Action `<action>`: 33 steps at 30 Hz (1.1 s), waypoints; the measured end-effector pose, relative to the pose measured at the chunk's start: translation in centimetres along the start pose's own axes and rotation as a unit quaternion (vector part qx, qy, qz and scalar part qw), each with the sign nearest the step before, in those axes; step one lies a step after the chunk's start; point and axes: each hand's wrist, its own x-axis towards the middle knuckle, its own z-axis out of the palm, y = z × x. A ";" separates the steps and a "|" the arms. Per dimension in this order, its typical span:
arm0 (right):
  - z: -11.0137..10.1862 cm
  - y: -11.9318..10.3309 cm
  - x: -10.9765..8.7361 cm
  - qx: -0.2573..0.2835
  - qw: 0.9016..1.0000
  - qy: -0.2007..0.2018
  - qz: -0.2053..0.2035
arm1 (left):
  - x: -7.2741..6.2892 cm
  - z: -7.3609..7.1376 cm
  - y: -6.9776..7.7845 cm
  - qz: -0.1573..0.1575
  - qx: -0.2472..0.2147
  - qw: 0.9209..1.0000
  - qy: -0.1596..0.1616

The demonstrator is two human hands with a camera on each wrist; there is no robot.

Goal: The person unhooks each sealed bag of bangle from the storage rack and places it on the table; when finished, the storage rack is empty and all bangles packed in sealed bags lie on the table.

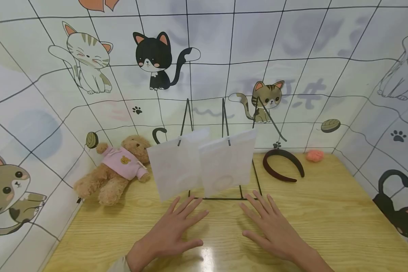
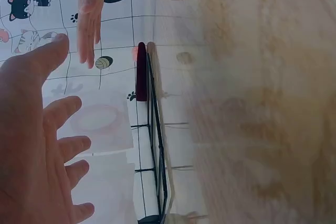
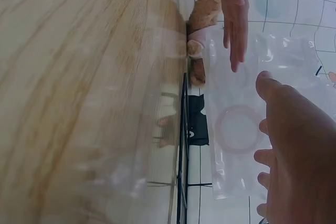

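My left hand (image 1: 173, 228) and right hand (image 1: 272, 230) are held low over the wooden table, palms down with fingers spread, and neither holds anything. Just beyond the fingertips stands a black wire rack (image 1: 221, 198). From its hooks hang two whitish see-through bags, a left bag (image 1: 171, 166) and a right bag (image 1: 227, 162). The right wrist view shows a pale pinkish ring (image 3: 220, 129) in the nearer bag. In that view my right thumb and fingers are close beside the bag, and the left hand's fingers overlap the other bag.
A teddy bear (image 1: 110, 185) in a pink top leans at the back left of the table. Right of the rack lie a dark brown headband (image 1: 281, 152) and a small coral-pink fuzzy thing (image 1: 314, 155). A cat-patterned backdrop (image 1: 207, 83) encloses the table's back and sides.
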 end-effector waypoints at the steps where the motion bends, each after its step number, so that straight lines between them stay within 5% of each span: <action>1: 0.0 0.0 0.0 0.000 1.000 0.001 0.001 | 0.0 0.1 -0.1 -0.002 -0.006 1.000 0.000; 13: 0.8 0.5 -0.3 0.032 0.999 0.010 0.029 | 0.1 2.0 -2.5 -0.069 -0.133 0.989 -0.005; 20: 1.1 1.2 -0.1 0.056 0.997 0.044 0.039 | 0.8 3.2 -3.9 -0.109 -0.265 0.956 0.063; 23: 1.2 1.6 0.3 0.060 0.996 0.059 0.037 | 1.3 4.0 -4.5 -0.097 -0.259 0.955 0.103; 28: 1.7 2.3 0.9 0.084 0.988 0.106 0.067 | 2.0 5.6 -5.2 -0.085 -0.197 0.967 0.140; 33: 2.2 3.3 1.9 0.150 0.966 0.190 0.089 | 2.4 6.4 -5.8 -0.086 -0.130 0.977 0.145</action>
